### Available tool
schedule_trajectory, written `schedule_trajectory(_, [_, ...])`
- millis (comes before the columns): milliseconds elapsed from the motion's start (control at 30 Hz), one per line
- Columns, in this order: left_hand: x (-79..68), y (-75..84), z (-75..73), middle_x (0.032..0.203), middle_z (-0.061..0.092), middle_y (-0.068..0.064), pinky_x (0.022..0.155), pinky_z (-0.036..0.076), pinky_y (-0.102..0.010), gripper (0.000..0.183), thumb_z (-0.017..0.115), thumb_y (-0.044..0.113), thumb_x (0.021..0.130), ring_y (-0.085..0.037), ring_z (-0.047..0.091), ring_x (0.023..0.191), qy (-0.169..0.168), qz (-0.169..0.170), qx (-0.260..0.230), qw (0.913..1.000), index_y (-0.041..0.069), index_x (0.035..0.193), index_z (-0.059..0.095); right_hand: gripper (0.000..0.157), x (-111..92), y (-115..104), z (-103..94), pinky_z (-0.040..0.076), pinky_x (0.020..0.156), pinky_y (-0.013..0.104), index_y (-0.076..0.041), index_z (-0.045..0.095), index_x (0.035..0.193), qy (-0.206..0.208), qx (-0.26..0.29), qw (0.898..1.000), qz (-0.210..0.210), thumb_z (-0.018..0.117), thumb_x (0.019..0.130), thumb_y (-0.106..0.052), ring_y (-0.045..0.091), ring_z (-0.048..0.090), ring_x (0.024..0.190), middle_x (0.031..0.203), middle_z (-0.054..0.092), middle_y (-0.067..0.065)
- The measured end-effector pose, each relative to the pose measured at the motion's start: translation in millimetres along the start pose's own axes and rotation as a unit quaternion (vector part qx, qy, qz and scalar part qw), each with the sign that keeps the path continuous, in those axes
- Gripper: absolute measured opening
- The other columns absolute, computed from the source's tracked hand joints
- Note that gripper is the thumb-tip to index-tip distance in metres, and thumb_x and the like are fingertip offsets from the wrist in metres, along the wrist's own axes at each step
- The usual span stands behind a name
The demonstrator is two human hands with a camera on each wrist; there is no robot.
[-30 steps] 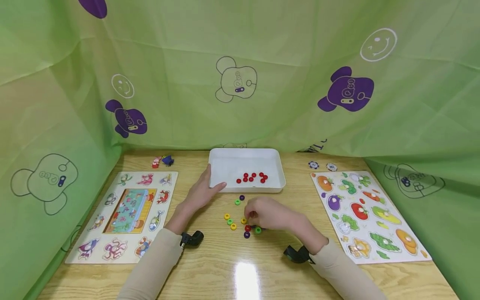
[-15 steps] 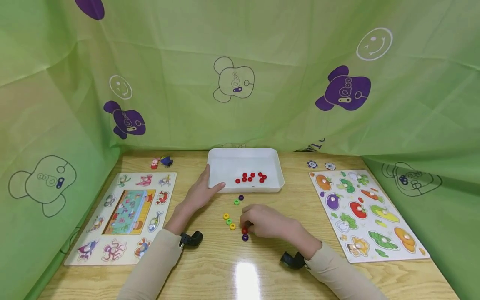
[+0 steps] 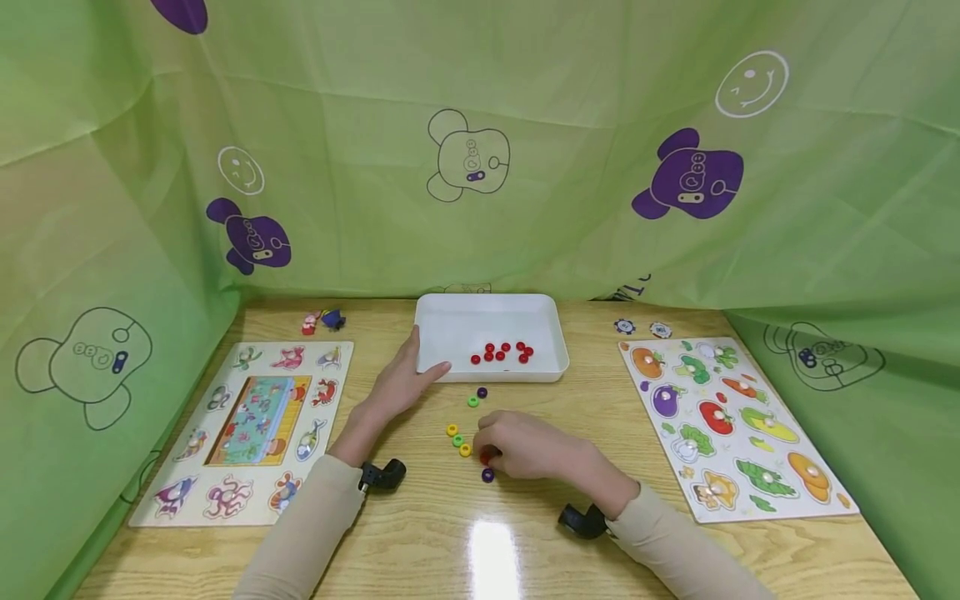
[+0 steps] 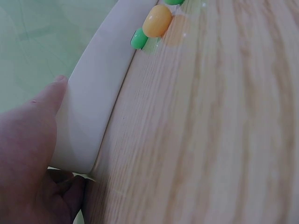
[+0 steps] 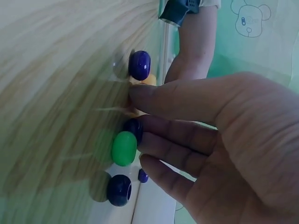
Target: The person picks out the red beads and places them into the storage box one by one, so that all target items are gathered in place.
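Note:
My left hand [image 3: 397, 385] holds the near left corner of a white tray [image 3: 491, 377]. In the left wrist view its thumb [image 4: 51, 95] lies along the tray's wall, with the other fingers around the corner. Several red beads [image 3: 501, 356] lie inside the tray. Over the wood table, my right hand [image 3: 528, 447] pinches a red bead [image 3: 485, 458] between thumb and fingertips, mostly hidden by the thumb in the right wrist view. Just nearer lies a purple bead [image 3: 487, 475]. In the right wrist view a green bead [image 5: 124, 148] and dark beads sit beside the fingers.
Yellow beads [image 3: 452, 430] and a green bead [image 3: 458, 441] lie left of my right hand. Another purple bead [image 3: 482, 392] sits before the tray. A sea-animal puzzle board [image 3: 341, 367] is at left, a vegetable puzzle board [image 3: 810, 512] at right. Small figures [image 3: 332, 319] and chips [image 3: 625, 327] lie behind.
My right hand has moved slightly left and nearer, from beside a yellow bead onto the red bead, covering the yellow and green beads there. My left hand stays at the tray.

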State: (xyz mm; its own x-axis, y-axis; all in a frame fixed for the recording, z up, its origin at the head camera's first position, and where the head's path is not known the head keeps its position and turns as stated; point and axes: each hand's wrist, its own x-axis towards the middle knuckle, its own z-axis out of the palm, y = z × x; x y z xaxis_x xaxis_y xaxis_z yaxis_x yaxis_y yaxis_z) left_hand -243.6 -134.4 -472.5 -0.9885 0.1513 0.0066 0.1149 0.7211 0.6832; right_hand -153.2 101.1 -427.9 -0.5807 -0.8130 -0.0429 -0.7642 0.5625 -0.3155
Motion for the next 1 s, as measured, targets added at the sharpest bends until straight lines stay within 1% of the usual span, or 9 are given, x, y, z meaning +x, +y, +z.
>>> schedule_trajectory(100, [-0.4,0.0,0.0,0.158,0.004,-0.008,0.115,0.02,-0.049,0.098,0.048,0.065,0.084,-0.028,0.011,0.145,-0.001,0.001,-0.004,1.0,0.015,0.15,-0.002,0.013,2,2,0.6,0.045,0.068,0.014,-0.022,0.069,0.089,0.001,0.001,1.0,0.007,0.068,0.081,-0.011,0.001,0.048,0.071,0.082,0.059,-0.012])
schedule_trajectory(233, [-1.3,0.1,-0.4,0.158,0.005,-0.008,0.116,0.019,-0.049,0.097,0.048,0.064,0.084,-0.028,0.01,0.145,-0.002,0.001,-0.005,1.0,0.014,0.15,-0.002,0.016,4,5,1.8,0.046,0.068,0.014,-0.021,0.068,0.087,0.001,0.02,1.0,0.01,0.067,0.081,-0.007,0.003,0.05,0.072,0.082,0.062,-0.011])
schedule_trajectory(400, [-2.4,1.1,-1.5,0.158,0.005,-0.008,0.116,0.019,-0.048,0.1,0.045,0.07,0.082,-0.028,0.011,0.145,-0.002,-0.001,-0.001,1.0,0.014,0.15,-0.001,0.018,6,6,2.1,0.044,0.064,0.013,-0.021,0.065,0.084,0.002,0.042,0.999,0.008,0.066,0.08,-0.003,0.004,0.051,0.071,0.081,0.061,-0.01])
schedule_trajectory(567, [-2.2,0.5,-1.4,0.158,0.005,-0.008,0.116,0.019,-0.049,0.1,0.046,0.069,0.082,-0.028,0.01,0.145,-0.002,0.0,-0.004,1.0,0.014,0.15,-0.002,0.017,7,7,0.8,0.042,0.061,0.014,-0.02,0.062,0.08,-0.001,0.063,0.998,0.011,0.066,0.081,-0.003,0.004,0.048,0.069,0.077,0.058,-0.009])
schedule_trajectory(700, [-1.2,0.1,-0.9,0.158,0.005,-0.008,0.116,0.019,-0.049,0.098,0.048,0.065,0.084,-0.028,0.011,0.145,0.0,0.001,-0.004,1.0,0.014,0.15,-0.002,0.011,9,12,-9.9,0.043,0.061,0.016,-0.019,0.062,0.081,0.001,0.086,0.996,0.035,0.067,0.083,-0.009,0.005,0.048,0.069,0.077,0.058,-0.009])
schedule_trajectory(800, [-0.3,0.4,-0.6,0.158,0.006,-0.009,0.116,0.02,-0.049,0.097,0.049,0.063,0.084,-0.028,0.011,0.145,0.002,0.002,-0.002,1.0,0.013,0.15,-0.001,0.006,12,20,-21.7,0.045,0.062,0.019,-0.017,0.064,0.083,0.03,0.101,0.993,0.06,0.067,0.084,-0.012,0.005,0.05,0.07,0.077,0.059,-0.008])
schedule_trajectory(867, [0.0,0.6,-0.6,0.158,0.006,-0.01,0.116,0.02,-0.049,0.096,0.049,0.062,0.085,-0.029,0.011,0.145,0.0,0.004,-0.001,1.0,0.012,0.15,-0.002,0.005,15,29,-28.6,0.046,0.062,0.02,-0.015,0.066,0.084,0.064,0.109,0.989,0.079,0.067,0.083,-0.01,0.006,0.052,0.07,0.077,0.061,-0.007])
schedule_trajectory(933, [0.5,0.9,-0.3,0.158,0.006,-0.01,0.116,0.02,-0.049,0.096,0.049,0.062,0.085,-0.029,0.011,0.145,0.001,0.004,-0.001,1.0,0.012,0.15,-0.001,0.006,18,38,-35.6,0.046,0.063,0.022,-0.013,0.066,0.084,0.101,0.123,0.982,0.097,0.066,0.083,-0.007,0.008,0.053,0.07,0.077,0.063,-0.003])
schedule_trajectory(1000, [1.0,1.3,-0.1,0.158,0.006,-0.01,0.116,0.019,-0.048,0.097,0.049,0.062,0.085,-0.028,0.011,0.145,0.001,0.005,-0.002,1.0,0.011,0.15,-0.001,0.007,22,49,-40.4,0.047,0.064,0.023,-0.013,0.066,0.084,0.14,0.133,0.973,0.124,0.066,0.083,-0.006,0.008,0.055,0.071,0.079,0.065,-0.002])
